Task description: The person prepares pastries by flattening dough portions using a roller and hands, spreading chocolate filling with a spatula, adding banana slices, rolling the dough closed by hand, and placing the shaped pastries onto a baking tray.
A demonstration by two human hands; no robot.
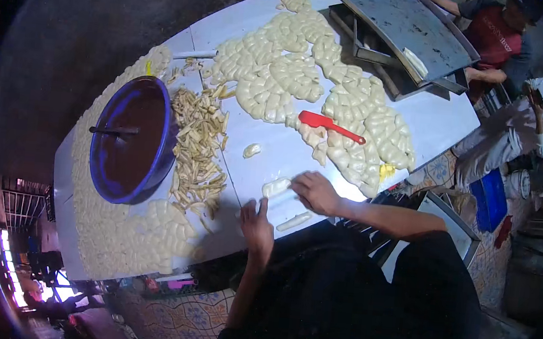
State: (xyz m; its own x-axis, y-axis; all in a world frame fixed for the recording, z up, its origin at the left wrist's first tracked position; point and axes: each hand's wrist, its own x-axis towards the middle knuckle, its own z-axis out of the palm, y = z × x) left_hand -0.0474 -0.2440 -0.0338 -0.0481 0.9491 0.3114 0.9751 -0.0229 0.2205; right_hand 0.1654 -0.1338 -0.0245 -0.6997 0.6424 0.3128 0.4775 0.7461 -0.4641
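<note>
A worker's right hand (313, 191) presses flat on a dough strip (276, 187) at the white surface (261, 136) edge while the left hand (256, 223) rests open beside, even pressure likely keeping the roll uniform.

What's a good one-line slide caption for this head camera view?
Right hand presses a dough strip on the white table, left hand alongside, near a blue bowl of brown filling.
</note>
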